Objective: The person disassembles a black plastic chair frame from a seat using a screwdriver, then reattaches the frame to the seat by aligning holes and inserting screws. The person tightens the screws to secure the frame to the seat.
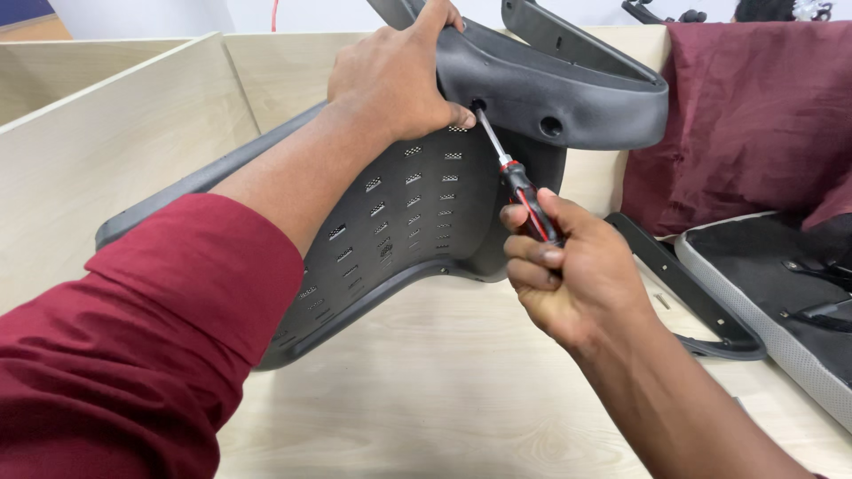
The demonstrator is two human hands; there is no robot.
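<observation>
My left hand (395,75) grips the grey plastic bracket (568,93) at the top of a grey slotted chair backrest (417,213), which stands tilted on a light wooden tabletop (444,399). Its thumb rests beside a screw hole. My right hand (568,270) is closed around the black and red handle of a screwdriver (519,186). The metal shaft points up and left, with its tip in the bracket's left hole. A second hole (551,126) lies open to the right.
A dark red cloth (754,115) drapes over something at the right. Below it lies a black seat cushion with a grey rim (781,293) and a dark armrest frame (683,293). Wooden partition panels (115,133) rise on the left.
</observation>
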